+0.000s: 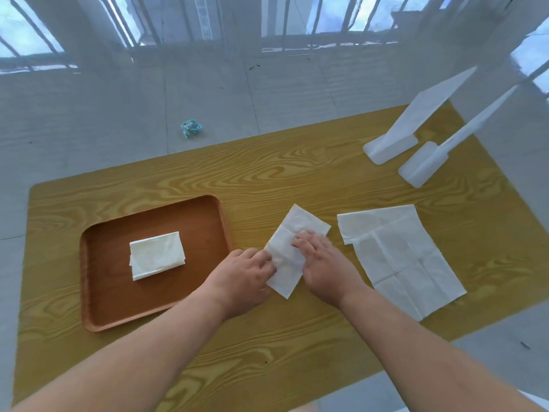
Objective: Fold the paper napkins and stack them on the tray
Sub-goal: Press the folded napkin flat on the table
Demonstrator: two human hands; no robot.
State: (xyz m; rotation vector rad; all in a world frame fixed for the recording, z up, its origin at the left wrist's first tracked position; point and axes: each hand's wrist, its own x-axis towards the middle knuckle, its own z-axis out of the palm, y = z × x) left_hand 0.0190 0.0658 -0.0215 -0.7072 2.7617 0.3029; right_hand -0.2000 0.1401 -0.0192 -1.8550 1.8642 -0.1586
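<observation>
wooden table [267, 173], two white stands [389, 148], crumpled teal wrapper [191, 128]

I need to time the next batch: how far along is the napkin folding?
Done: a folded napkin lies on the tray. In hand: a half-folded napkin lies on the table beside the tray; the left hand holds its edge and the right hand presses it flat. Left: finishing that fold, stacking it, then the unfolded napkin paper on the right, one sheet or more.
</observation>
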